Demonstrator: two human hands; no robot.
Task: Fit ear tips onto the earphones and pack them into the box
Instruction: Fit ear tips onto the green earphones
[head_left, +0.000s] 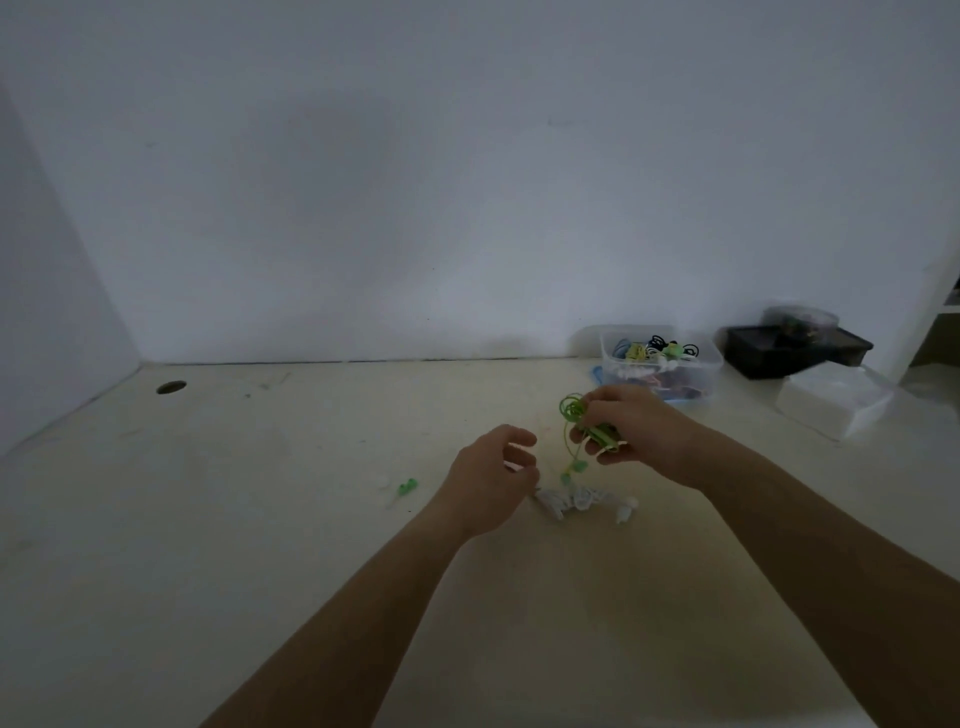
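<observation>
Head view: right hand (631, 434) had its grip closed round coiled green earphones (592, 434), above the bench (311, 519).
Left hand (491, 470): grip loose, empty, beside the dangling buds (572, 470).
Ear tips (569, 501): lay under the buds (white, small); pinching one bud steady first seemed wisest.
Box (662, 366): stood behind, by the wall.

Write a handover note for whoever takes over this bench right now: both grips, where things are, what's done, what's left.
The right grip holds the coiled green earphones, with the buds dangling below it. The left grip hovers beside the buds, fingers curled; whether it pinches anything is unclear.
White pieces and a small green piece lie on the table. The clear box, back right, already holds coloured earphones.
Left: check the green buds' tips, too small to judge, then pack them into the box.
</observation>
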